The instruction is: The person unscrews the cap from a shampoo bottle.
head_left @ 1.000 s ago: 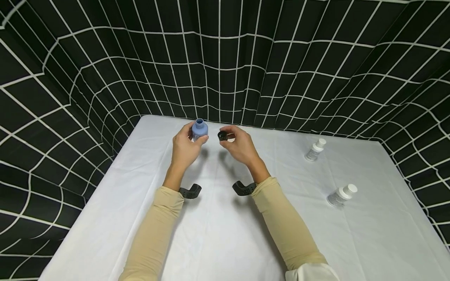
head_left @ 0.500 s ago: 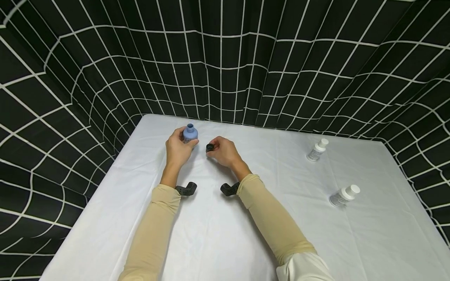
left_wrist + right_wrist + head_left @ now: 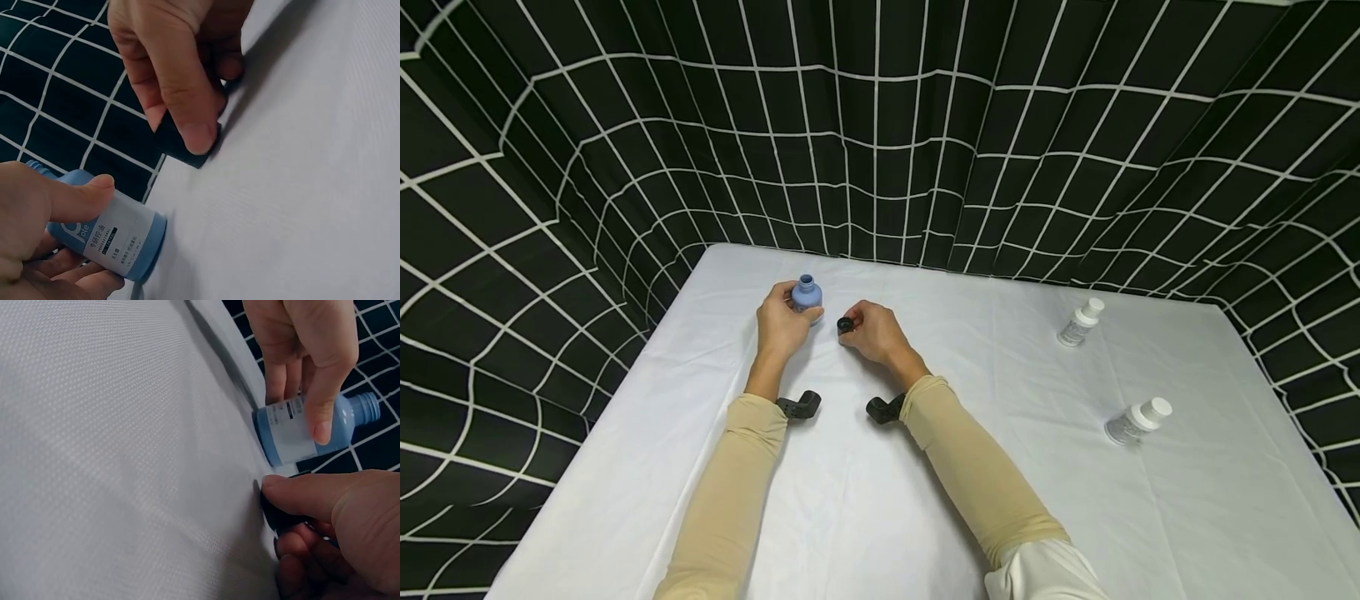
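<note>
My left hand point(image 3: 781, 325) grips a small blue bottle point(image 3: 807, 294), upright and right at the table surface. Its threaded neck point(image 3: 366, 407) is uncapped, and a pale printed label point(image 3: 119, 231) faces out in the left wrist view. Just to the right, my right hand point(image 3: 880, 335) pinches a black cap point(image 3: 845, 325) between thumb and fingers, low over the white cloth. In the right wrist view the thumb covers much of the cap point(image 3: 280, 512). A short gap separates the cap from the bottle.
Two white capped bottles stand on the right side of the table, one farther back point(image 3: 1081, 322) and one nearer point(image 3: 1138, 420). A black curtain point(image 3: 910, 125) with white grid lines rises behind the white-clothed table point(image 3: 850, 500). Black brackets point(image 3: 801, 406) extend from both wrists.
Both hands have come down and a little left: the blue bottle and the black cap are now lower, close to the table. Both grips are kept, and the white bottles stay put.
</note>
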`<state>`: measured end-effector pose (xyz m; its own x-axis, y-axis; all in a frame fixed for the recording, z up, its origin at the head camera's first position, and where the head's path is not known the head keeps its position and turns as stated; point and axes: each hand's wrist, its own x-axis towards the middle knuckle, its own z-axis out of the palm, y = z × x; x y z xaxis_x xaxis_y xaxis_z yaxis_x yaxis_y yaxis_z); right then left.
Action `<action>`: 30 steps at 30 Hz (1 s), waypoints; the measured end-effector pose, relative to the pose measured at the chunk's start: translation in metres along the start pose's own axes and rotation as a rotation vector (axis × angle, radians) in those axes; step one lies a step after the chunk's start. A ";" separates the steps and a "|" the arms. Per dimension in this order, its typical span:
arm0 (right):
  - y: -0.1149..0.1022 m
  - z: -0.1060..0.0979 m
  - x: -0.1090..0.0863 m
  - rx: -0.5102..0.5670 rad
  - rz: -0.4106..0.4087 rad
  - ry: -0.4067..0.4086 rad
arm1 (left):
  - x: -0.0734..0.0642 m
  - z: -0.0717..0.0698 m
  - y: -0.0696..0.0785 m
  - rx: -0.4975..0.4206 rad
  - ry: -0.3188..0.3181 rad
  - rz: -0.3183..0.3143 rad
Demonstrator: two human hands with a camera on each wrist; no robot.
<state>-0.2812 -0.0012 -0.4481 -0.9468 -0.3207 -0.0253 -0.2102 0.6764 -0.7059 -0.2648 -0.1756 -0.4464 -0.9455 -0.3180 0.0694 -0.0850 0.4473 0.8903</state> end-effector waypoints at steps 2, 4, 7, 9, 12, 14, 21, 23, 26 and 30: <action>0.000 0.000 0.000 -0.001 0.001 0.000 | 0.000 0.000 -0.001 0.008 0.001 0.000; -0.001 0.000 0.000 -0.009 0.002 -0.001 | 0.000 0.001 -0.003 0.010 -0.002 -0.007; -0.001 0.000 -0.001 -0.016 0.005 -0.005 | 0.001 0.001 -0.004 0.003 -0.019 -0.022; -0.001 0.000 -0.001 -0.017 0.007 -0.004 | 0.001 0.000 -0.004 -0.007 -0.035 -0.030; -0.001 0.001 -0.002 -0.011 0.012 0.001 | 0.001 0.000 -0.004 -0.009 -0.055 -0.032; 0.000 0.001 -0.002 -0.003 0.010 0.002 | 0.000 0.000 -0.004 -0.004 -0.060 -0.036; 0.003 -0.006 -0.005 -0.004 -0.003 -0.020 | 0.000 -0.001 0.002 -0.047 -0.045 -0.036; 0.003 -0.013 -0.008 -0.007 0.006 -0.031 | -0.001 -0.001 0.005 -0.079 -0.030 -0.024; 0.006 -0.026 -0.014 -0.013 0.022 -0.037 | -0.004 -0.001 0.011 -0.106 0.003 0.000; 0.012 -0.046 -0.025 -0.005 0.039 -0.034 | -0.011 0.000 0.020 -0.090 0.051 0.036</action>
<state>-0.2715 0.0448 -0.4233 -0.9457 -0.3158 -0.0768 -0.1742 0.6921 -0.7005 -0.2566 -0.1630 -0.4296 -0.9301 -0.3464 0.1225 -0.0211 0.3833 0.9234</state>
